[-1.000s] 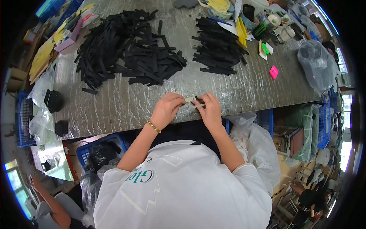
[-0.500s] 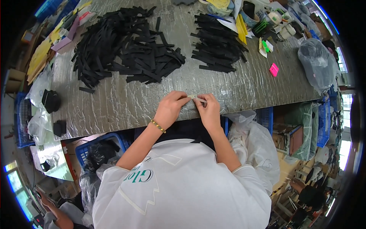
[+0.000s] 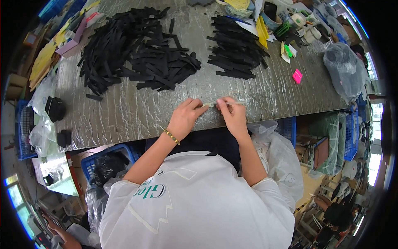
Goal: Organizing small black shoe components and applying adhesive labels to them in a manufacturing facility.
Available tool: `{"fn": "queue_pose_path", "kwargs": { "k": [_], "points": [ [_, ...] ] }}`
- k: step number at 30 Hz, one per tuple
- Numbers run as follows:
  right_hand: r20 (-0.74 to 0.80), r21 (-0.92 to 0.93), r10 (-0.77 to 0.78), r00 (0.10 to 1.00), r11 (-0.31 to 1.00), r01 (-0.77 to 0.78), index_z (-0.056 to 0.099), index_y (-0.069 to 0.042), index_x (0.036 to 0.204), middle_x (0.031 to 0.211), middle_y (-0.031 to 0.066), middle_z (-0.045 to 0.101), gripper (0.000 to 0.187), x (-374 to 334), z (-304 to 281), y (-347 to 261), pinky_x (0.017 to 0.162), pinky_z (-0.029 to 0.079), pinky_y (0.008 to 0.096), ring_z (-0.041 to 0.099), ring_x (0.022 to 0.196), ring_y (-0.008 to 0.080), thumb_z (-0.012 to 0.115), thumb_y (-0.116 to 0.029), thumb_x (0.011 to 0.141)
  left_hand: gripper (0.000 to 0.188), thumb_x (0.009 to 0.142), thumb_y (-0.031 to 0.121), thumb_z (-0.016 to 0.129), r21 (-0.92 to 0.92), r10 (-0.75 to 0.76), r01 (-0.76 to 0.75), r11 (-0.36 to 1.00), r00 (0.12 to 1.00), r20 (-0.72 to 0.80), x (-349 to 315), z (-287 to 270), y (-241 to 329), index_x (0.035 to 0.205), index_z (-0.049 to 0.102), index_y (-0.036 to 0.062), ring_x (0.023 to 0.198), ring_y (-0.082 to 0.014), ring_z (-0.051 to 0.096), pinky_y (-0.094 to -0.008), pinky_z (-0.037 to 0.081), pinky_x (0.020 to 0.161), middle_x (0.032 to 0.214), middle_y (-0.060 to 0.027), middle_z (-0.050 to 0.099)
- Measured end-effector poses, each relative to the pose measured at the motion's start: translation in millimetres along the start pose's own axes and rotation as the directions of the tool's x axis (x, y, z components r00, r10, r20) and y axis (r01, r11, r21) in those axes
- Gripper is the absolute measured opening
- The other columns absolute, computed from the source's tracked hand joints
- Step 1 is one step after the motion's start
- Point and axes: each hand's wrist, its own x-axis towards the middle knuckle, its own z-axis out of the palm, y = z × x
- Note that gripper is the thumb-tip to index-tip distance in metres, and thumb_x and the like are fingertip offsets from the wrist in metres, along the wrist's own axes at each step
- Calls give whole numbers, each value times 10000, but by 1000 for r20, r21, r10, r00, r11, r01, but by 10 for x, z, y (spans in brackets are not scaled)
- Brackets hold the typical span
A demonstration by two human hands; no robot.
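My left hand (image 3: 185, 117) rests near the table's front edge, its fingertips pinched on a small pale piece (image 3: 210, 105) that lies between both hands. Just to the right, my right hand (image 3: 235, 118) is closed, thumb and forefinger together, on a thin pale strip (image 3: 241, 102) whose end juts out past the fingers to the right. Whether the strip and the small piece are joined cannot be made out, as the fingertips cover part of them.
A large heap of black fabric strips (image 3: 120, 50) lies at the far left, with a smaller stack of black strips (image 3: 234, 47) right of it. Farther right are a pink block (image 3: 297, 76) and a clear plastic bag (image 3: 342, 62). A blue basket (image 3: 89, 168) stands below the table edge.
My right hand has shifted a little to the right and turned. The thin strip now reaches out to the right beyond its fingers. My left hand has barely moved.
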Motion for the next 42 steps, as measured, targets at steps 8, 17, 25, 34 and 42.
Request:
{"fn": "queue_pose_path", "kwargs": {
  "k": [8, 17, 25, 34, 42],
  "points": [
    [-19, 7, -128, 992, 992, 128, 686, 73, 956, 800, 142, 698, 218, -10, 69, 48, 641, 515, 298, 675, 680, 187, 652, -142, 953, 352, 744, 10, 623, 5, -7, 7, 1000, 1000, 7, -12, 18, -16, 1068, 736, 86, 923, -208, 606, -324, 542, 804, 942, -30, 608],
    [-23, -42, -133, 991, 990, 132, 686, 78, 951, 883, 160, 705, 220, 19, 75, 86, 642, 516, 301, 679, 685, 216, 650, -139, 950, 343, 751, 16, 623, -8, -17, 17, 1000, 1000, 6, 3, 4, -11, 1064, 739, 90, 907, -209, 602, -321, 542, 799, 929, -29, 607],
    [53, -60, -141, 989, 988, 144, 697, 65, 955, 885, 170, 703, 224, -23, 35, 45, 637, 498, 313, 658, 675, 232, 658, -155, 943, 343, 780, -15, 621, -89, -64, 62, 994, 998, -16, -3, 18, -25, 1091, 728, 86, 886, -238, 610, -345, 543, 788, 916, -47, 627],
    [127, -117, -167, 978, 976, 182, 701, 57, 978, 877, 128, 718, 187, 10, 229, -71, 682, 509, 284, 681, 749, 182, 636, -116, 953, 554, 835, -42, 620, -277, -170, 145, 950, 983, -69, -29, 59, -71, 1371, 535, 72, 899, -313, 638, -412, 532, 790, 942, -114, 690],
    [127, -149, -307, 943, 934, 324, 667, 43, 971, 921, 151, 656, 155, 29, 234, -82, 761, 493, 355, 642, 850, 317, 588, -90, 960, 534, 846, -36, 614, -287, -176, 150, 946, 982, -67, -16, 50, -79, 1363, 539, 75, 894, -309, 639, -410, 531, 788, 935, -107, 691]
  ]
}}
